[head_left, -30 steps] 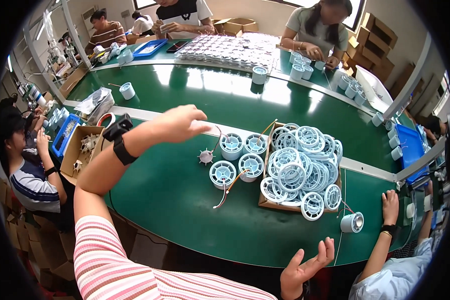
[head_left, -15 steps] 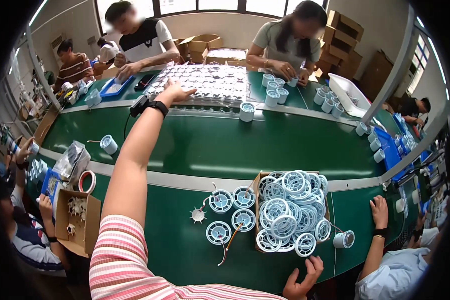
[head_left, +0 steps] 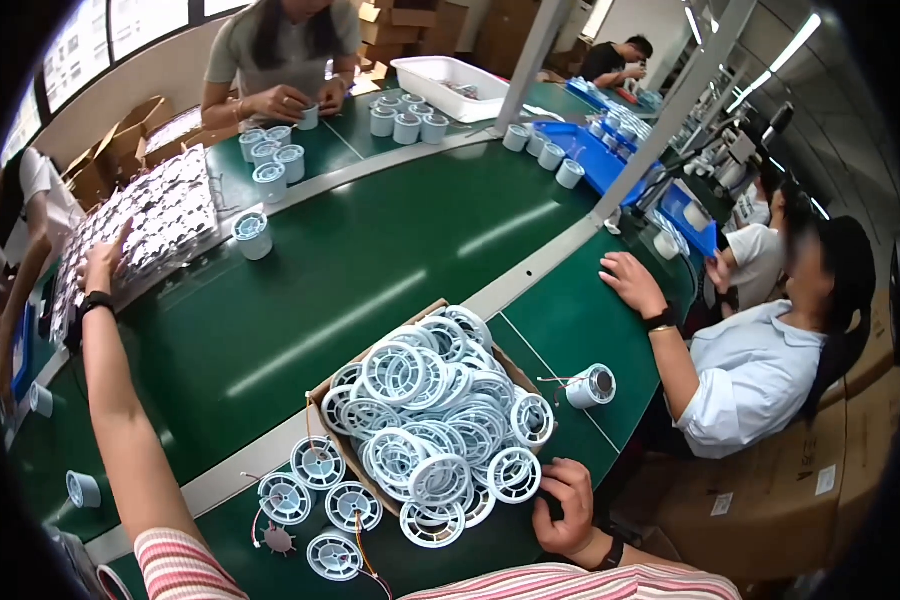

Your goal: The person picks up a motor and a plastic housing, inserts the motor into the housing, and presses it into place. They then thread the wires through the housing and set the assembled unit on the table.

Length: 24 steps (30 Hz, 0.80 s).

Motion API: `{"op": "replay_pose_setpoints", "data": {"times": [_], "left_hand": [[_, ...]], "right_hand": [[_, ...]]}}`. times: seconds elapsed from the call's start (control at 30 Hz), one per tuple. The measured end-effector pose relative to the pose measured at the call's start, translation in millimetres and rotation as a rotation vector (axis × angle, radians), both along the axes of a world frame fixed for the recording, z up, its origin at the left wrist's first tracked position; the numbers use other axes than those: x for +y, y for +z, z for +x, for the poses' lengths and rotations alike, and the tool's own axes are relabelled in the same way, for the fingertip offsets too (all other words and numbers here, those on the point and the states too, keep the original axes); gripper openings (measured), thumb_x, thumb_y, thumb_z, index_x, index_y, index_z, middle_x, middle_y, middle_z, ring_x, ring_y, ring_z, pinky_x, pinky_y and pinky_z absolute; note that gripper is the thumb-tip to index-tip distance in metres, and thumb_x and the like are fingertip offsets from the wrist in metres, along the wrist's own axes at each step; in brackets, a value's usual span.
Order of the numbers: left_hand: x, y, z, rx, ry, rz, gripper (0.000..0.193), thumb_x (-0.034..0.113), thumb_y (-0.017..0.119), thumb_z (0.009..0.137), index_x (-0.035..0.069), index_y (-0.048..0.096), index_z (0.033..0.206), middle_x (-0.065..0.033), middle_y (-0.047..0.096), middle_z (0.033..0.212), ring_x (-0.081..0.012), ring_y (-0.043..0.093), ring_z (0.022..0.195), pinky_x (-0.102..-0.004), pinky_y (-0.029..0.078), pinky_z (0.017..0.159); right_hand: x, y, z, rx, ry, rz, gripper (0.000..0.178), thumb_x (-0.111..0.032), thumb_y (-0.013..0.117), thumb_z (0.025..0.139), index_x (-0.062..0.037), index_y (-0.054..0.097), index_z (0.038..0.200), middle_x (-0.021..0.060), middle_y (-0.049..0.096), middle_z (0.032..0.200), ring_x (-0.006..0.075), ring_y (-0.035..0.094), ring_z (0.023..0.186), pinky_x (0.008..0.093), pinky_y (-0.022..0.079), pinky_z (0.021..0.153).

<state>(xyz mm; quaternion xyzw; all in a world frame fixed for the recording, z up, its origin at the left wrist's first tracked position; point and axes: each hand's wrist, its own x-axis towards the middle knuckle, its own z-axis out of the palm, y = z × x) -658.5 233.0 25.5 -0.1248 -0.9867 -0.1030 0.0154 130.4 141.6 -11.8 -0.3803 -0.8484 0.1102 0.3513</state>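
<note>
Left hand (head_left: pixel 103 262), upper left of frame: index finger extended over stacked parts (head_left: pixel 165 205), any grip cannot be told. Right hand (head_left: pixel 567 508), lower right of centre: loosely curled, thumb apart, nothing seen held, just beside heaped pale-blue rings (head_left: pixel 450 420). Risk: a sideways nudge could spill overhanging rings

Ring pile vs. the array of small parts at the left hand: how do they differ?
Layout: the ring pile is a loose heap in a box; the array sits in close rows.
Colour: rings pale blue; array whitish-silver with dark patches.
Hands: the right hand is beside the ring pile; the left hand is at the array, contact unclear.
Shared: both are many similar pieces.
</note>
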Motion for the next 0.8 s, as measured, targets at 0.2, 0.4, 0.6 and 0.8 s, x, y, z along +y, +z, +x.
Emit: {"op": "replay_pose_setpoints", "data": {"times": [0.2, 0.4, 0.6, 0.8], "left_hand": [[18, -21, -25, 0.163, -0.116, 0.073, 0.124, 0.093, 0.057, 0.066, 0.000, 0.045, 0.147, -0.0279, 0.045, 0.150, -0.0463, 0.043, 0.138, -0.0551, 0.034, 0.113], [10, -22, -7, 0.342, -0.066, 0.036, 0.087, 0.074, 0.058, 0.082, 0.007, 0.058, 0.137, -0.0226, 0.051, 0.145, -0.0425, 0.049, 0.133, -0.0486, 0.041, 0.110], [7, -40, -57, 0.433, -0.198, 0.020, 0.046, 0.045, 0.054, 0.095, 0.009, 0.066, 0.122, -0.0207, 0.061, 0.133, -0.0411, 0.055, 0.126, -0.0525, 0.046, 0.101], [6, -54, -91, 0.463, -0.174, 0.042, 0.037, 0.037, 0.051, 0.097, 0.011, 0.066, 0.119, -0.0202, 0.067, 0.122, -0.0418, 0.061, 0.116, -0.0541, 0.049, 0.095]], "right_hand": [[0, 6, 0, -0.018, -0.023, 0.005, 0.042, 0.002, 0.068, 0.069, -0.0039, 0.064, 0.110, 0.0147, 0.064, 0.112, 0.0365, 0.062, 0.105, 0.0482, 0.050, 0.093], [-2, 7, -1, -0.005, -0.013, -0.037, 0.034, 0.003, 0.069, 0.067, -0.0046, 0.069, 0.100, 0.0124, 0.067, 0.108, 0.0347, 0.064, 0.102, 0.0465, 0.051, 0.091], [1, 8, 1, -0.014, 0.003, -0.061, 0.030, 0.003, 0.068, 0.066, -0.0056, 0.071, 0.094, 0.0109, 0.068, 0.105, 0.0341, 0.065, 0.101, 0.0461, 0.051, 0.091], [2, 8, 1, -0.023, 0.021, -0.071, 0.028, 0.003, 0.068, 0.065, -0.0063, 0.072, 0.092, 0.0096, 0.069, 0.104, 0.0338, 0.065, 0.101, 0.0460, 0.051, 0.091]]}}
